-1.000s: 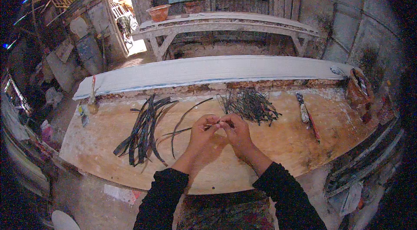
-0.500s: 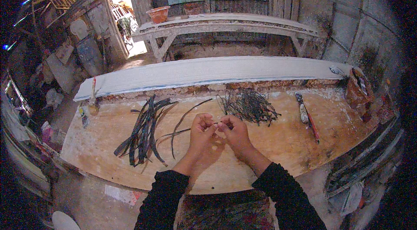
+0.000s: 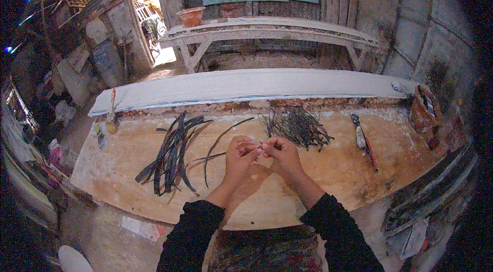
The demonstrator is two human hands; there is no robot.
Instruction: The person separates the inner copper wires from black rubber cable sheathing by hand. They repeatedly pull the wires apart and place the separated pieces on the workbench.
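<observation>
Head view: my left hand (image 3: 239, 159) and right hand (image 3: 284, 157) are pinching a thin dark strip (image 3: 261, 144) above the wooden board (image 3: 339, 185), strip bundle (image 3: 173, 155) left, tangled pile (image 3: 298, 127) just beyond; slack fingertips could drop it, over-pulling might snap it!

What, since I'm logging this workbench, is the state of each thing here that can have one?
Left hand: fingers curled, pinched at the tips.
Right hand: thumb and fingers pinched.
Dark piece: held between fingertips, mostly hidden.
Wide black strips: piled, crossing one another.
Curved black strip: bowed, lying loose.
Thin black strands: tangled heap.
Red-handled tool: lying down.
Orange-brown bowl: upright, contents unclear.
Doorway: open.
</observation>
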